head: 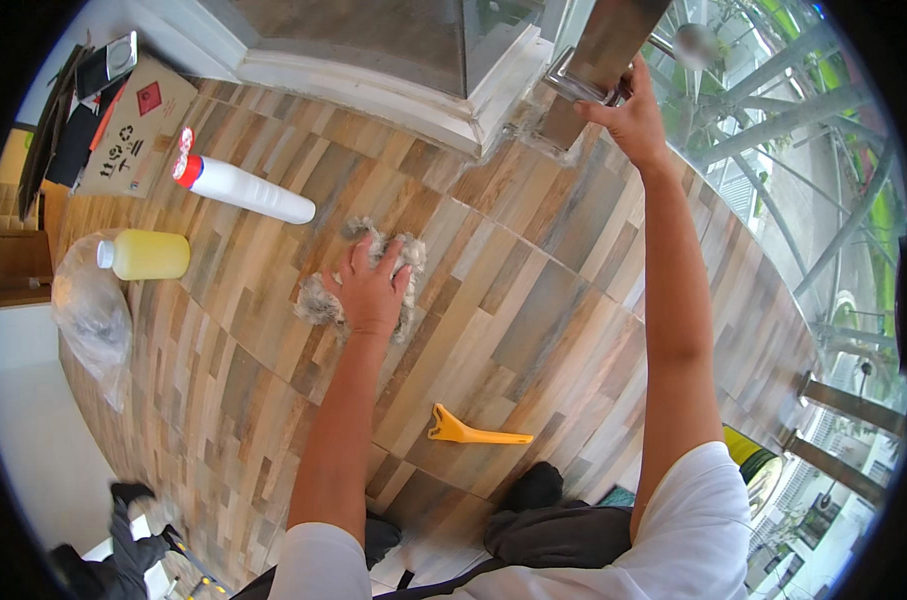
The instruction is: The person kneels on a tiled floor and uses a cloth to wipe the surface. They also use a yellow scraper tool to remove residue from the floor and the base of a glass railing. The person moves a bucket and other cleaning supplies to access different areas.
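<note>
My left hand (371,289) lies spread, palm down, on a grey, matted cloth or fibre wad (322,300) on the wood-look tiled floor (498,315). At the upper right, my right hand (626,112) grips a metal bracket (573,79) beside a brown post (611,37). A yellow plastic scraper (479,433) rests on the floor between my arms. Left of the wad lies a white plastic bottle (251,189) with a red collar. Farther left, a bottle of yellow liquid (151,255) with a white cap lies by a clear plastic bag (89,307).
A cardboard box (134,127) with a small device (106,66) on it stands at the upper left. The white door or window frame (363,79) juts in at the top. Glass and metal scaffolding (783,112) border the right side. Dark items (123,540) lie lower left.
</note>
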Available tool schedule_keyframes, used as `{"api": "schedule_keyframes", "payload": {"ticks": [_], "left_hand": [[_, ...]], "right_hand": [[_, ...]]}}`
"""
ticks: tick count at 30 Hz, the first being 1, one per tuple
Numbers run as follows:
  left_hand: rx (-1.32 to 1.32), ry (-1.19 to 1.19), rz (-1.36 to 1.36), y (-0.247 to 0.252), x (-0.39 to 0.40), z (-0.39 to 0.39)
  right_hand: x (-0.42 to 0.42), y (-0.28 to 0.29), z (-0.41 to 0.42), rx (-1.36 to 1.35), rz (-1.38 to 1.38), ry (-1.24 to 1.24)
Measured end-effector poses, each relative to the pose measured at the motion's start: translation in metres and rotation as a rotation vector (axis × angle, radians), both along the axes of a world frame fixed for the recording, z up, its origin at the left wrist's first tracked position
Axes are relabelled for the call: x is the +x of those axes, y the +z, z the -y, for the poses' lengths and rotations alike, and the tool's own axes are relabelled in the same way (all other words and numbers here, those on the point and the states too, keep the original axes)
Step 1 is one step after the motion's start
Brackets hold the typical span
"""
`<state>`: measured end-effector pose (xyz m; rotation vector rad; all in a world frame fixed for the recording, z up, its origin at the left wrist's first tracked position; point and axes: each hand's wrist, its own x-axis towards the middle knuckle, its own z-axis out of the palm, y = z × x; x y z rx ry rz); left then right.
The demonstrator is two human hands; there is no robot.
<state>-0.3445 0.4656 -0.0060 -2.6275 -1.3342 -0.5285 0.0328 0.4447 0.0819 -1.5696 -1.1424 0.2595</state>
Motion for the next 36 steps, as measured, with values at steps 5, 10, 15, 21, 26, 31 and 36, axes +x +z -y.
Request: {"api": "schedule_keyframes", "payload": {"ticks": [5,10,15,21,26,31,36], "left_hand": [[-0.148,-0.24,0.047,0.0,0.015,-0.02],[-0.5,-0.13,0.29,0.042,0.092,-0.02],[-0.405,-0.201,0.498,0.044,0.18,-0.05],[-0.304,-0.149,0.295,0.034,0.262,-0.09],[-0.378,-0.179,0.255,0.02,0.284,-0.095],[-0.477,-0.3,0.18,0.017,0.28,-0.106],[-0.575,-0.474,-0.474,0.043,0.285,-0.114]], "right_hand": [[-0.004,0.003,-0.001,0.091,-0.021,-0.006],[-0.012,0.008,0.005,0.074,-0.089,0.029],[-0.012,-0.001,0.004,0.085,-0.069,-0.043],[-0.01,-0.004,0.002,0.176,-0.109,0.028],[0.003,-0.012,0.0,0.301,-0.043,0.095],[-0.001,-0.011,0.005,0.273,0.007,-0.014],[-0.001,-0.003,0.006,0.246,-0.095,0.076]]}}
